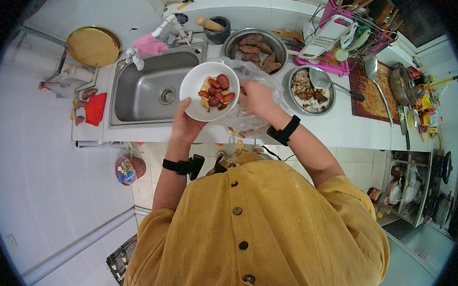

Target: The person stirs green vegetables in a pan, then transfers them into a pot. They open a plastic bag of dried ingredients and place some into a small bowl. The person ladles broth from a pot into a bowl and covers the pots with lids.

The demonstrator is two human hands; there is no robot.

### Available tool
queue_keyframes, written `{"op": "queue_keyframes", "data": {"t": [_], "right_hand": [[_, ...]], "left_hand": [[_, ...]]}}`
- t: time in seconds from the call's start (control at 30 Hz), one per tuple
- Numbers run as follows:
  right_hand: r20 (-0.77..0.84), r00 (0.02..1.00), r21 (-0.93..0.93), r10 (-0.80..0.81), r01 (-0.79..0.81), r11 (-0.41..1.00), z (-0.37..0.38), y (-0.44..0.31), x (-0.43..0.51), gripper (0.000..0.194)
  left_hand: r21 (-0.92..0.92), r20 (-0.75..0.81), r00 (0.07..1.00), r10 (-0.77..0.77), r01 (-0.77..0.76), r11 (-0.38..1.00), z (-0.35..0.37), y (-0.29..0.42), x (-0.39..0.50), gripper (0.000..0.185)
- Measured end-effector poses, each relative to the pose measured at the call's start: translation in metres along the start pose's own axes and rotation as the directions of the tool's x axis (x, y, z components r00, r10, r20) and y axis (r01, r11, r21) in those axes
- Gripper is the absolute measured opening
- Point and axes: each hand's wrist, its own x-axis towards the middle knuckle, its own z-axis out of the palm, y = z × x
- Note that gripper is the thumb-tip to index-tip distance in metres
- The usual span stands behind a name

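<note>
My left hand (188, 121) holds a white bowl (189, 78) by its lower rim, at the sink's right edge. Several dried red dates (215, 93) and pale yellowish slices lie in the bowl. Just right of the bowl, my right hand (257, 100) is at a clear plastic bag (273, 80), its fingers bent by the bowl's rim; whether they grip anything is hidden. The lower part of the bag, near the counter's front edge, holds more red and pale pieces (242, 133). Behind the bag, a metal basin (226, 45) holds several sweet potatoes (250, 50).
A steel sink (138, 95) is on the left. A stone mortar (218, 34) with a wooden pestle stands behind. To the right are a metal bowl (332, 103) of mixed food with a spatula (321, 78), a wooden cutting board (365, 99), a ladle (381, 90) and a knife (402, 117).
</note>
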Motion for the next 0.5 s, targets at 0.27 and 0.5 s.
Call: {"op": "queue_keyframes", "data": {"t": [0.27,0.5], "right_hand": [[0.528,0.769,0.750,0.361,-0.621,0.227,0.005,0.046,-0.023,0.033],[0.661,0.693,0.698,0.288,-0.709,0.104,-0.008,0.062,-0.021,0.027]], "left_hand": [[0.010,-0.115,0.990,0.084,-0.084,0.996,-0.043,0.003,0.000,0.068],[-0.020,-0.105,0.990,0.091,-0.093,0.995,-0.058,-0.002,0.000,0.063]]}}
